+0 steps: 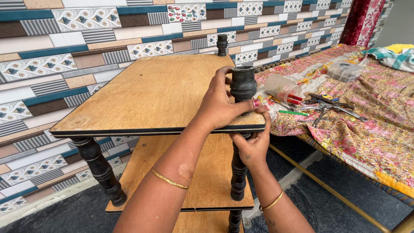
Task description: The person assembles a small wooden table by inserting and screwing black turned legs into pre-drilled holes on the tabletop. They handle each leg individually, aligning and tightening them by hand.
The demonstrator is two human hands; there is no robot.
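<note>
A wooden shelf stand with tan boards [151,95] and black turned legs stands in front of me. At its near right corner, my left hand [222,105] lies on the top board, fingers wrapped around the base of a short black turned post [243,84] that stands upright there. Just under that corner, my right hand [252,144] grips the top of the black leg [238,172] that joins the top board to the middle board [207,181]. Both wrists wear thin gold bangles.
Another black post [221,44] stands at the far corner, against the patterned tiled wall [64,64]. To the right, a bed with a floral cloth [366,125] carries a tipped clear cup [282,88], pliers and other tools [330,105], a green pen [292,113] and a plastic box [344,71].
</note>
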